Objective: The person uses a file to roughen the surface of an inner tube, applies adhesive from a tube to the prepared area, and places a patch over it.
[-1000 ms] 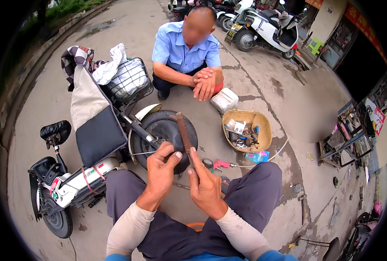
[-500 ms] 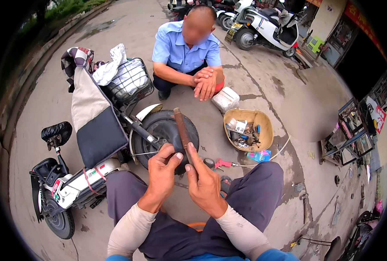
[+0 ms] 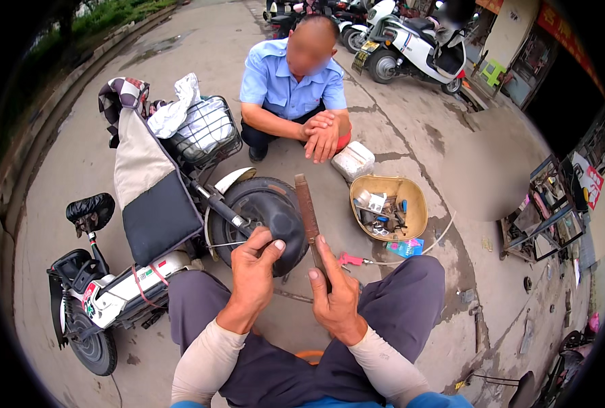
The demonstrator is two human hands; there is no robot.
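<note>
My left hand (image 3: pixel 250 275) is closed, thumb and fingers pinching a black inner tube (image 3: pixel 287 234) that bulges out in front of the wheel. In my right hand (image 3: pixel 336 292) is a rusty flat file (image 3: pixel 306 207), gripped near its lower end and pointing up and away from me. A gap shows between the file and my left fingertips; the file's upper part stands just right of the tube. Behind the tube is the tyre (image 3: pixel 265 185) of an electric scooter (image 3: pixel 156 272) lying on its side. What my left fingers cover is hidden.
A person in a blue shirt (image 3: pixel 292 85) squats opposite, hands crossed. To the right are a yellowish basin (image 3: pixel 415 228) of tools, a white block-like container (image 3: pixel 353 161), a red air gun (image 3: pixel 349 259) with its hose and a metal tool rack (image 3: pixel 547 211). Parked scooters (image 3: pixel 418 44) stand behind.
My right hand has drawn the file to the right, away from my left hand, baring more of the inner tube. The left hand keeps its pinch almost in place.
</note>
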